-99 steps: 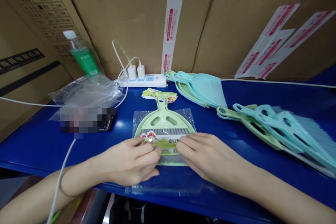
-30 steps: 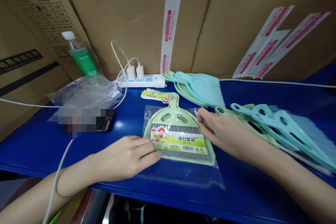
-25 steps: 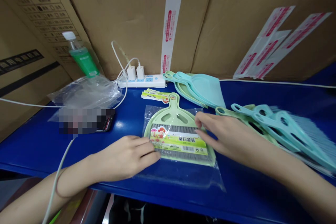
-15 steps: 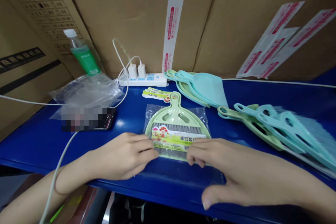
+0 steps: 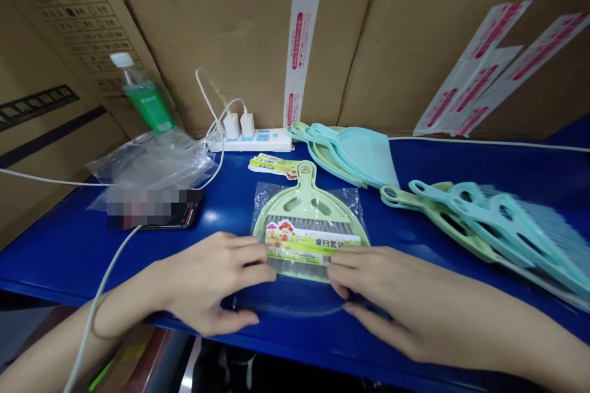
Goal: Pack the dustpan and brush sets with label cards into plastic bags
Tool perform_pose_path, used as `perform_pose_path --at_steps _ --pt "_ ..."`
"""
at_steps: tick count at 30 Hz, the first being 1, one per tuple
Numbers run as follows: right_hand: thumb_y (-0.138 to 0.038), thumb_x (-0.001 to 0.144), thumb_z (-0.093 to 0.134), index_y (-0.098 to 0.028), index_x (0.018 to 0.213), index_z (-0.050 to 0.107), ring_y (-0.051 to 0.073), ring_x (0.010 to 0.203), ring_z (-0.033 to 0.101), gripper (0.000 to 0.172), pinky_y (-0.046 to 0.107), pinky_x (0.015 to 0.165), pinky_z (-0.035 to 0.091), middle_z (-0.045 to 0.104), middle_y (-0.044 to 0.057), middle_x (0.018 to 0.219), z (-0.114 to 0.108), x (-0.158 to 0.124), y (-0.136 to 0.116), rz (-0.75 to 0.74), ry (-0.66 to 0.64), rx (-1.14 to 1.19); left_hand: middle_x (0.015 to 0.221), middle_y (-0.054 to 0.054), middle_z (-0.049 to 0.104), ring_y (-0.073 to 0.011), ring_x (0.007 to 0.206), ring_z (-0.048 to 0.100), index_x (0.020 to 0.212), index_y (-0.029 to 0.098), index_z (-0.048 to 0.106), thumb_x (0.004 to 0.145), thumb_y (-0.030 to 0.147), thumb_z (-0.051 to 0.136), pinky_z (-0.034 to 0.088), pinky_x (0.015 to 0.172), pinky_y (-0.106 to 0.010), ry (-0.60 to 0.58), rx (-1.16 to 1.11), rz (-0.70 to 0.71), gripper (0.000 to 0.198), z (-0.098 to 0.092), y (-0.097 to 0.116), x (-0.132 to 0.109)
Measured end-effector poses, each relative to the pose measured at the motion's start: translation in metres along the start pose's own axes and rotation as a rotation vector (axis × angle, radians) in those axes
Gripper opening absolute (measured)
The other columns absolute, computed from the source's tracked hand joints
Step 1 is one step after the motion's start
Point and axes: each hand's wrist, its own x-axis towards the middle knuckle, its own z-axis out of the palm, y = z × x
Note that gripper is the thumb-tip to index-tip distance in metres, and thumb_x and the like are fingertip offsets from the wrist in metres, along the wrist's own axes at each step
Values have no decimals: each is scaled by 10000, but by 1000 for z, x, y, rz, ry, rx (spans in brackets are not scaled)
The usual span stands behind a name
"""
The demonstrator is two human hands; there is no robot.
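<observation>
A light green dustpan (image 5: 305,202) lies flat on the blue table inside a clear plastic bag (image 5: 354,201), handle pointing away from me. A grey-bristled brush (image 5: 304,268) rests in it, with a mushroom-printed label card (image 5: 295,244) across the bristles. My left hand (image 5: 216,279) rests its fingertips on the lower left of the package, thumb spread apart below. On the lower right, my right hand (image 5: 391,295) touches the package and covers the label's corner, its thumb apart from the fingers by the bag's near end. Neither hand is closed around anything.
Stacked dustpans (image 5: 359,150) lie behind; several brushes (image 5: 461,215) lie at right. Label cards (image 5: 273,164) sit near a power strip (image 5: 258,140). At left are plastic bags (image 5: 152,156), a green bottle (image 5: 150,104), a partly blurred phone (image 5: 187,215) and a white cable (image 5: 108,276). Cardboard (image 5: 230,18) stands behind.
My left thumb has come into view, spread below the fingers. My right thumb has moved up and in toward the bag's near end. The package stays in place.
</observation>
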Motion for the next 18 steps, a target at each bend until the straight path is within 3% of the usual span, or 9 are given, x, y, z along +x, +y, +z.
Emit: perform_pose_path --at_steps 5,14,18 --pt "-90 911 421 -200 810 530 185 728 589 185 320 659 459 631 39 824 -5 1 2 47 -28 24 811 -21 632 -153 716 560 948 183 595 916 131 413 445 636 -264 12 -52 -14 192 -2 -2 2" --pt "-150 953 389 -200 863 556 194 777 590 196 334 681 442 631 51 916 -5 0 7 71 38 69 822 -35 632 -162 761 555 927 174 609 997 177 348 463 712 -275 95 0 -94 271 -2 -6 1" --pt "-185 961 382 -207 841 544 198 757 582 204 336 668 436 629 45 862 -5 0 8 106 18 104 844 -39 623 -162 761 574 947 171 593 1007 182 327 474 700 -270 113 17 -142 273 3 -7 3"
